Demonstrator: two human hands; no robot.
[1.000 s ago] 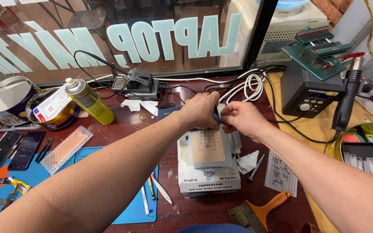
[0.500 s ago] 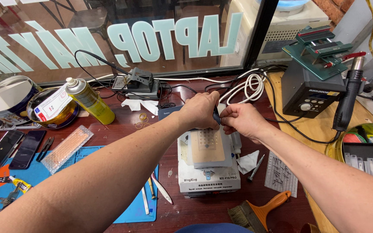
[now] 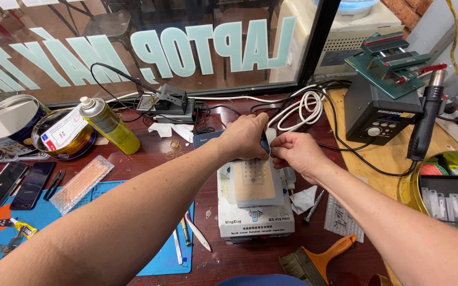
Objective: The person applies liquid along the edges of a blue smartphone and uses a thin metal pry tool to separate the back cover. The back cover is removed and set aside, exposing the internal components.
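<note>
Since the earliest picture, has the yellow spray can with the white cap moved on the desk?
No. The yellow spray can lies as before beside the round tin.

A dark reddish wooden workbench (image 3: 149, 159) carries a white heating-plate machine (image 3: 255, 217), a blue work mat (image 3: 38, 222), a yellow spray can (image 3: 107, 124), two dark phones (image 3: 14, 185), an orange-handled brush (image 3: 319, 257) and coiled white cable (image 3: 303, 106).

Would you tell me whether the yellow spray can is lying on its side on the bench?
No, the yellow spray can stands upright, nozzle on top, beside the round tin left of both hands.
</note>
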